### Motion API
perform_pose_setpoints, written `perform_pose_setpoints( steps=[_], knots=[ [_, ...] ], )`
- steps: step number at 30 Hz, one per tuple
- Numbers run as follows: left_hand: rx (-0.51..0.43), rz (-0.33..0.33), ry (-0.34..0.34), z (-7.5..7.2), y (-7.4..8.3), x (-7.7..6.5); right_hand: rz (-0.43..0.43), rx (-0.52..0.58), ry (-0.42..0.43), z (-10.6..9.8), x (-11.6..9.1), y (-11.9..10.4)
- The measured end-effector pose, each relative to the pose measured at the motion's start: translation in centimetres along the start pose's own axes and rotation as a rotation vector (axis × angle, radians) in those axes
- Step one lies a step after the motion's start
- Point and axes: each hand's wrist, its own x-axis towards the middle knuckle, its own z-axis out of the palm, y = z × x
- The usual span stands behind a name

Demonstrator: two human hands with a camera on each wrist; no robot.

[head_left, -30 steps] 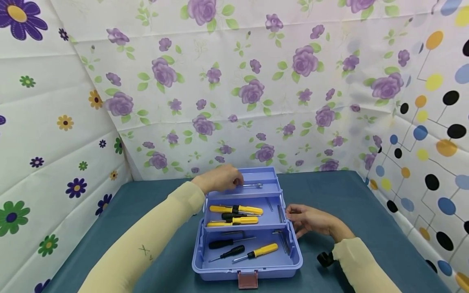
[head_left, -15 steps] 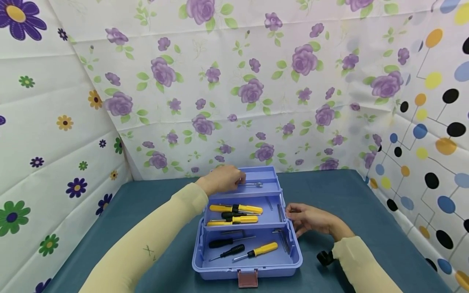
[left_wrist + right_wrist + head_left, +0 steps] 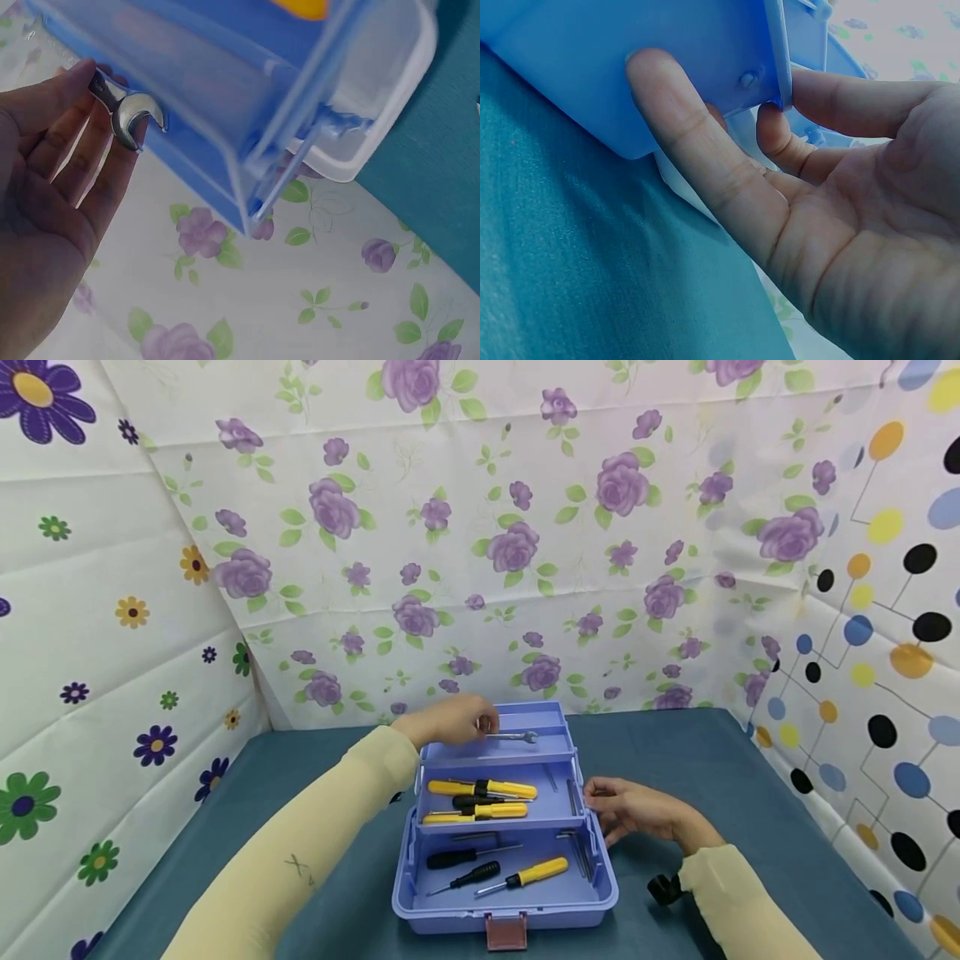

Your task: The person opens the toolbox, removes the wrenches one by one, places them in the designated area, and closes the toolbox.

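A pale blue plastic toolbox stands unfolded, its trays stepped up toward the back. Over the rear tray, my left hand pinches a silver open-end wrench between thumb and fingers. In the left wrist view the wrench's forked end points out past the fingers, close to the tray wall. At the toolbox's right side, my right hand pinches the edge of a tray between thumb and a bent finger. Its nearest finger lies straight against the blue side wall.
Yellow-and-black screwdrivers lie in the middle tray. The bottom compartment holds a yellow screwdriver, black screwdrivers and hex keys. A reddish latch hangs at the front. Flowered cloth backs the teal table.
My left hand shifts slightly right, then back left and a little up, with the wrench; its forked end now shows more clearly. My right hand stays in place.
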Motion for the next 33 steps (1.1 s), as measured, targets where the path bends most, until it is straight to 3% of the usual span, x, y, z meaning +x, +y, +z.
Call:
perform_pose_setpoints(
  steps=[4,9,19,33],
  knots=[
    [-0.056,0.000,-0.020,-0.8,-0.6,-0.1,0.000,0.000,0.003,0.0,0.1,0.0],
    [-0.063,-0.015,-0.041,-1.4,-1.2,-0.6,0.002,-0.001,0.006,0.1,0.1,0.0],
    [-0.088,-0.061,-0.029,-2.1,-1.7,-1.6,-0.001,-0.005,0.006,0.2,-0.1,-0.1],
    [-0.135,0.013,0.093,-2.3,-4.3,-4.9,-0.014,-0.015,0.008,0.1,0.0,0.2]
  ],
)
